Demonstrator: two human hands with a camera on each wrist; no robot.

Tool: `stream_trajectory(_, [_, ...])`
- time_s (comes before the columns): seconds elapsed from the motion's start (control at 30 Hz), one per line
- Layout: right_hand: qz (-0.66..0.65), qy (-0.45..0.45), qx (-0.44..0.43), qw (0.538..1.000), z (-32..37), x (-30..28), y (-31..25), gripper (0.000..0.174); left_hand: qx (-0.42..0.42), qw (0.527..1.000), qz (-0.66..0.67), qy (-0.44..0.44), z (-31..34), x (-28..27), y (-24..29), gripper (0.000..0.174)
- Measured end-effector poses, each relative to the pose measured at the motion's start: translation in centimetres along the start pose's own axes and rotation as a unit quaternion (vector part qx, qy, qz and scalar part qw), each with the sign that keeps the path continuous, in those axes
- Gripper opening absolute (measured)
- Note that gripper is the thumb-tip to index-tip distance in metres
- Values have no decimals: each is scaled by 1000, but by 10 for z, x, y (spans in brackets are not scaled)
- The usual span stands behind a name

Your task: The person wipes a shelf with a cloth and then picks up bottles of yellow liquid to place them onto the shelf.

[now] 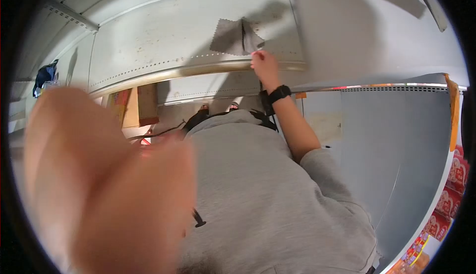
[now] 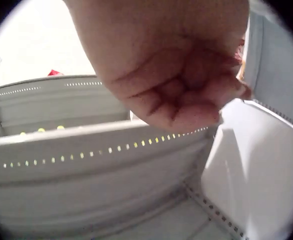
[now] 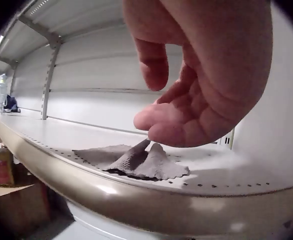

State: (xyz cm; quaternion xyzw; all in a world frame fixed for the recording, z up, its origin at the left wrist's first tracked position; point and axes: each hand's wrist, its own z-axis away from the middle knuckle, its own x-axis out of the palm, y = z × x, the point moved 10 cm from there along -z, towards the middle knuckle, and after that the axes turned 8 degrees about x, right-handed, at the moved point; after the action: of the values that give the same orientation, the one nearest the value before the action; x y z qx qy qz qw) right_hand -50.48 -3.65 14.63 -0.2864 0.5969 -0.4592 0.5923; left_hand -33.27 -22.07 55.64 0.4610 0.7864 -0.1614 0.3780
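In the head view I see the left hand [image 1: 109, 184] only blurred; its wrist view shows the fingers curled and empty. The right hand [image 3: 206, 85] fingers are apart above the cloth [image 3: 136, 161].

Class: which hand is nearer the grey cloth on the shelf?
The right hand, right at the cloth; the left hand is curled, far from it.

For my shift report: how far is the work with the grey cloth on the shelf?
Done: the grey cloth lies on the shelf, bunched into a ridge. In hand: the right hand hovers at that ridge, fingers loosely curled, not gripping it; the left hand is curled, away from it. Left: the shelf looks smudged, so wiping probably remains.
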Motion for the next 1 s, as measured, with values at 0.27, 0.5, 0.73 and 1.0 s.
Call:
stream_trajectory(0.27, [10, -15, 66, 998, 10, 9, 8, 23, -14, 987, 141, 70, 39, -36, 17, 9])
stream_trajectory(0.5, [-17, 8, 97, 995, 9, 10, 45, 23, -32, 982, 170, 80, 54, -36, 7, 10])
stream_trajectory(0.73, [-2, 8, 82, 997, 9, 9, 41, 18, -37, 980, 177, 79, 54, -36, -7, 12])
stream_trajectory(1.0, [96, 68, 161, 980, -1, -18, 3, 27, -198, 959, 192, -66, 74, 153, -139, 23])
